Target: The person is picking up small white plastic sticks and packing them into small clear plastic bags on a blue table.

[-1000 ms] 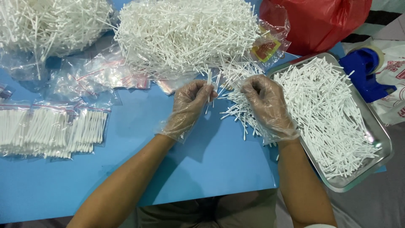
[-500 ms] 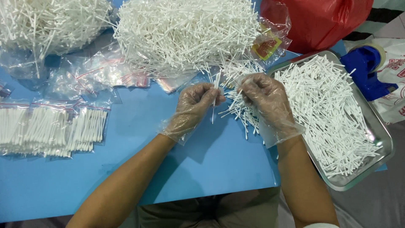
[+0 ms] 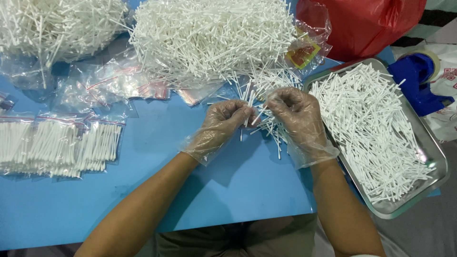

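Your gloved left hand (image 3: 223, 121) and right hand (image 3: 293, 114) are both pinched shut on a small bunch of cotton swabs (image 3: 254, 114), held between them just above the blue desk (image 3: 228, 190), beside the metal tray (image 3: 428, 157).

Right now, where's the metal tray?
In the head view the metal tray sits at the right edge of the blue table, just right of the right hand, below the red bag.
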